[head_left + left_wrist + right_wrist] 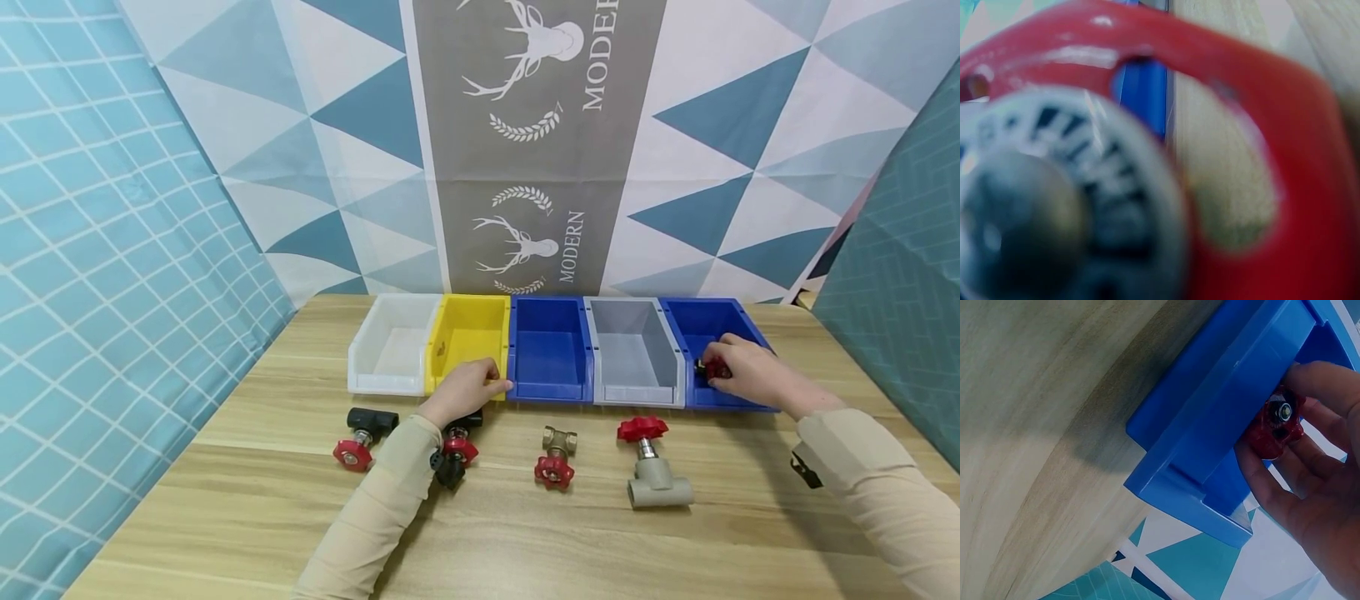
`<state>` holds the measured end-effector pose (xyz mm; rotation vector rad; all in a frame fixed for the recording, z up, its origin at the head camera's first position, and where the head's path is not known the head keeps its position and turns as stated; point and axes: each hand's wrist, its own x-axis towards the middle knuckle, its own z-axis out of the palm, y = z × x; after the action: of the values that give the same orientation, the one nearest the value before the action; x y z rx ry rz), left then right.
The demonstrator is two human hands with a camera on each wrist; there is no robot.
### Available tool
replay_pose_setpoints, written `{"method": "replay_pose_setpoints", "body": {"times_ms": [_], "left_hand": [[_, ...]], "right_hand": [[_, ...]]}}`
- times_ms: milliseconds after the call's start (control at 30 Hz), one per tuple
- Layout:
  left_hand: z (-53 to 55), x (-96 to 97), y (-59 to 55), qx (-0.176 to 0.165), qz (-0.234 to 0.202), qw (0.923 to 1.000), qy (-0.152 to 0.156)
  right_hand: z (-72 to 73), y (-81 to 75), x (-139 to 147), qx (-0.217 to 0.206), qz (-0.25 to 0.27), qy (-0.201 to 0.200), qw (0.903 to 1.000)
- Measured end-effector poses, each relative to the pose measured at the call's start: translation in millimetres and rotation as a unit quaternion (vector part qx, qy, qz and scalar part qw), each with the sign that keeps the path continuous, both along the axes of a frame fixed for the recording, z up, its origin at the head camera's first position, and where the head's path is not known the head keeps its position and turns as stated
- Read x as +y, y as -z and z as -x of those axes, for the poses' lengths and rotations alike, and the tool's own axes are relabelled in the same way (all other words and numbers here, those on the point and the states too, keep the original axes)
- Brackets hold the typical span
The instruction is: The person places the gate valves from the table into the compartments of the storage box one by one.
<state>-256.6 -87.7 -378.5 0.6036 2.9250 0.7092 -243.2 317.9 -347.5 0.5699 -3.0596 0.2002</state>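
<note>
One red-wheeled valve (1268, 434) is inside the blue bin (731, 401) nearest the back right corner of the counter (517, 550), clamped between the thumb and fingers of the right grip (752, 373). Its lower body is hidden behind hand and bin wall.

At the front of the yellow bin (480, 315) lies the left grip (467, 387); its fingertips are out of sight, so I cannot tell whether it is closed on the rim or only rests there. Below it a black valve (460, 451) is partly covered by hand and sleeve. The left wrist view is filled by a blurred red wheel (1310, 187), cut off at the borders, its lettering unreadable.

Towards the counter's left edge lies another black valve (353, 455); a brass valve (555, 472) and a grey valve (653, 475) lie farther right. The counter's front edge is out of frame.
</note>
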Motion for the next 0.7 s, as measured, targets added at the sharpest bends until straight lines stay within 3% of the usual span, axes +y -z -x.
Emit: {"method": "replay_pose_setpoints", "body": {"times_ms": [700], "left_hand": [[1.0, 0.4, 0.2, -0.002, 0.003, 1.0000, -0.003]], "right_hand": [[-1.8, 7.8, 0.1, 0.000, 0.002, -0.018, 0.9998]]}}
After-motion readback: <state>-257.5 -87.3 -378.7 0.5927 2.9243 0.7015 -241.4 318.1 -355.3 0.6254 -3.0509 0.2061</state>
